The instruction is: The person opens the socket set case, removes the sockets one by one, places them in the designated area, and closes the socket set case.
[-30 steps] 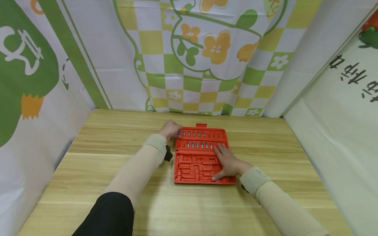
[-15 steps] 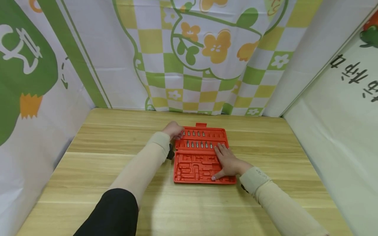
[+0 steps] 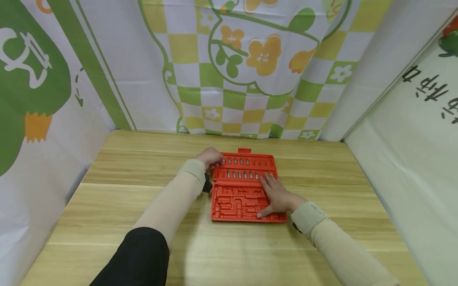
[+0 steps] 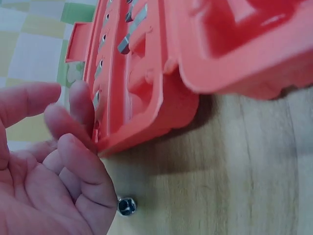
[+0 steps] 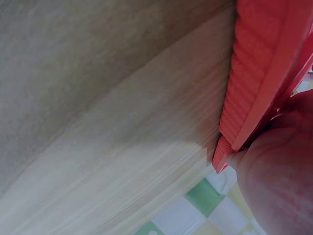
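An open red plastic case (image 3: 236, 202) lies on the table, its lower half moulded with recesses. Two rows of small metal bits (image 3: 239, 174) stand in its upper half. My left hand (image 3: 211, 157) is at the upper left corner, its fingertips by the end of the top row. In the left wrist view, loosely bent fingers (image 4: 80, 161) touch the case's edge, with nothing visible pinched between them. A small metal socket (image 4: 127, 206) sits on the table near that hand. My right hand (image 3: 278, 195) rests spread on the right side of the case.
The case's latch tab (image 3: 244, 150) sticks out at the back. Under everything is a wooden table (image 3: 143, 159), with a checked floral curtain (image 3: 232, 99) behind it and printed white sheets at both sides.
My left hand has shifted slightly right, its fingers coming further over the case's upper left corner. The right hand and the case have stayed in place.
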`<state>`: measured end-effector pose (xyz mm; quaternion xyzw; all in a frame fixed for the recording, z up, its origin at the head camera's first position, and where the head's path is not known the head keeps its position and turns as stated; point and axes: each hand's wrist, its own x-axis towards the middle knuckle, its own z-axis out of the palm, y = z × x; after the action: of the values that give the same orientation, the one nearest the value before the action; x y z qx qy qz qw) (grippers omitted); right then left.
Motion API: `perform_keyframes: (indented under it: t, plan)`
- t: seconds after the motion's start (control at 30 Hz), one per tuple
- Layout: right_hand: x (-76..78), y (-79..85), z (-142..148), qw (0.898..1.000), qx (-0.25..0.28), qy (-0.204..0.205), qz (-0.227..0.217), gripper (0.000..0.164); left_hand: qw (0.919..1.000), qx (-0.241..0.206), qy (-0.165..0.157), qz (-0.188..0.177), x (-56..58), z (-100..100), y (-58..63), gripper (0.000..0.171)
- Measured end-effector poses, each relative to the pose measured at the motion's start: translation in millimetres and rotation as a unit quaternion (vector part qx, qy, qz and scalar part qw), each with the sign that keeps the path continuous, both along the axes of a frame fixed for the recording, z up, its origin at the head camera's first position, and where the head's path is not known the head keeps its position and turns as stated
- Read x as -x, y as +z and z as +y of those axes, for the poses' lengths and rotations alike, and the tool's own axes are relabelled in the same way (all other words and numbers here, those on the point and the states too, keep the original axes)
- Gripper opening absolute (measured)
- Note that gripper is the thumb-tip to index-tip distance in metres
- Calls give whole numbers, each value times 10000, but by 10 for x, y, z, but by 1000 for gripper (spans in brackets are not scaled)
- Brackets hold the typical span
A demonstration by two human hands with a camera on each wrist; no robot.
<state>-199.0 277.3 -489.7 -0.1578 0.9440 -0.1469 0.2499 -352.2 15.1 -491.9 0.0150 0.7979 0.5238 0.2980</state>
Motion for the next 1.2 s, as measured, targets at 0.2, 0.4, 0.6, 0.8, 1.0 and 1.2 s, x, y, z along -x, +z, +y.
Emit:
perform_keyframes:
  t: [0.2,0.4,0.6,0.8,1.0,1.2]
  plan:
    - [7,8,0,10000,41,-42,-5,131,9999,-110,-38,-79,-5,-14,45,25]
    - [-13,15,8,10000,30,-57,-13,131,9999,21,-88,-130,22,25,13,31]
    - [-25,-12,15,10000,49,-69,-4,130,9996,151,-231,-116,18,55,14,28]
    - [-33,-18,5,10000,28,-24,7,130,9999,-113,-22,-78,-30,47,19,16]
    - [-42,15,-19,10000,49,-37,23,130,9995,88,59,291,-77,74,44,25]
    - [-51,35,-28,10000,30,-58,-3,130,9973,305,170,651,-78,103,13,31]
